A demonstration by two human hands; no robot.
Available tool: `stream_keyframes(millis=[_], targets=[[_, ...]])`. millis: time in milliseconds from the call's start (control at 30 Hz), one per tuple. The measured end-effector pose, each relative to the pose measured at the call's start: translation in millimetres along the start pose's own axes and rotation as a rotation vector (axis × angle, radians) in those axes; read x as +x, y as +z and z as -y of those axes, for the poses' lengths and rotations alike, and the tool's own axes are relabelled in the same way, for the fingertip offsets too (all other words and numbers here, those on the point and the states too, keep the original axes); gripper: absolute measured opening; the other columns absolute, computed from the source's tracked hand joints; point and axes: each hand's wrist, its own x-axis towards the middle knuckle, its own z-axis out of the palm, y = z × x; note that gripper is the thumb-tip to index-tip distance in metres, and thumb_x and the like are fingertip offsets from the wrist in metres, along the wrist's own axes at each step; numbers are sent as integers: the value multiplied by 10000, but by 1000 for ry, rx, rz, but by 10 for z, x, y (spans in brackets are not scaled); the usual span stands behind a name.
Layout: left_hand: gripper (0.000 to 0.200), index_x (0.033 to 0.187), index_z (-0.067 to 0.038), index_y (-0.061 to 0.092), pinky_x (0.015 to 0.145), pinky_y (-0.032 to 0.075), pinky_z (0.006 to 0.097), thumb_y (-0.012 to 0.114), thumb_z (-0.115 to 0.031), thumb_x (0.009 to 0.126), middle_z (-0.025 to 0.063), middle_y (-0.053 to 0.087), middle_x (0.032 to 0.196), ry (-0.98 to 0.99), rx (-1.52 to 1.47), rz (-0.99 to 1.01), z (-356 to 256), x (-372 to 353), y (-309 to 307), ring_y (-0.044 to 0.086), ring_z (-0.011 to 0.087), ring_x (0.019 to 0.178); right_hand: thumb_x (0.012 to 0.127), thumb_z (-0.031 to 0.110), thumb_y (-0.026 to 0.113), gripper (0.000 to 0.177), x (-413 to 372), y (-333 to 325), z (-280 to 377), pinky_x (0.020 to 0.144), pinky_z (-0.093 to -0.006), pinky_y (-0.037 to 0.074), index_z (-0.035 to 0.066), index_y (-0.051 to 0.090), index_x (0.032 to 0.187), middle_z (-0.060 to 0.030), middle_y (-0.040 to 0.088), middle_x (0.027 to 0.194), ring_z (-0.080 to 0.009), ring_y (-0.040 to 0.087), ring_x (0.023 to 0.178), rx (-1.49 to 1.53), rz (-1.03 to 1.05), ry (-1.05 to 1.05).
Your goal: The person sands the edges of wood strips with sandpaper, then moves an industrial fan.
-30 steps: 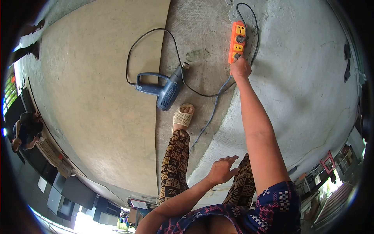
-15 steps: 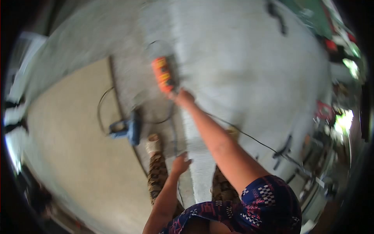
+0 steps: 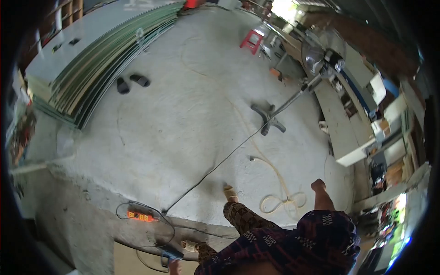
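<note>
At the bottom edge, my left hand is closed at a blue corded power tool, which is blurred and partly hidden by the hand. My right hand hangs out to the right above the concrete floor, its fingers curled in, with nothing visible in them. An orange power strip lies on the floor ahead of the tool, with a black cable looped around it. Below it, the tan board lies partly cut off by the view's edge.
A pedestal fan stands ahead, its cord crossing the floor. A coiled yellowish hose lies near my right hand. Slippers lie by stacked sheets. Further back is a red stool; a cluttered bench lines the right.
The view has swung right, bringing the fan, hose and stacked sheets into sight. My right hand has left the power strip, now on the floor. My left hand has moved to the blue tool.
</note>
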Motion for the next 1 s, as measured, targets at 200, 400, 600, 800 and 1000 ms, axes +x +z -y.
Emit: stream_keyframes(millis=[200, 400, 600, 800, 1000], targets=[[253, 958, -113, 542, 508, 409, 318, 602, -245, 751, 8, 514, 705, 326, -88, -354, -367, -678, -543, 479, 152, 604, 711, 445, 642, 440, 209, 1411, -75, 440, -361, 435, 62, 578, 917, -94, 593, 681, -180, 542, 492, -107, 601, -672], [259, 900, -105, 614, 621, 473, 356, 650, -305, 740, 35, 578, 755, 16, -70, -459, 85, -1862, 1512, 562, 151, 686, 796, 351, 594, 324, 283, 970, 921, 503, -313, 453, 90, 546, 982, -55, 598, 800, -188, 618, 672, 534, 1021, -565], [275, 982, -91, 624, 753, 476, 368, 561, -268, 781, 73, 633, 948, 356, 878, -231, 203, -1697, 1862, 587, 244, 869, 798, 332, 585, 310, 1688, 972, 1118, 478, -388, 480, 44, 547, 907, -97, 599, 757, -232, 619, 560, 195, 800, -527], [280, 967, -44, 606, 539, 470, 301, 585, -251, 778, 72, 617, 764, 227, 106, -503, -891, -2130, 2007, 563, 188, 566, 742, 235, 579, 420, 1443, 1897, 2352, 796, -385, 457, 7, 522, 1090, -160, 588, 992, -285, 556, 955, -146, 33, -1303], [337, 1006, -36, 597, 744, 459, 347, 559, -291, 790, 165, 623, 918, 1063, 857, -450, -738, -400, 1853, 598, 264, 878, 740, 197, 575, 144, -1527, 2406, 3808, 632, -456, 455, 63, 568, 793, -154, 564, 780, -354, 567, 735, -117, 340, -1722]])
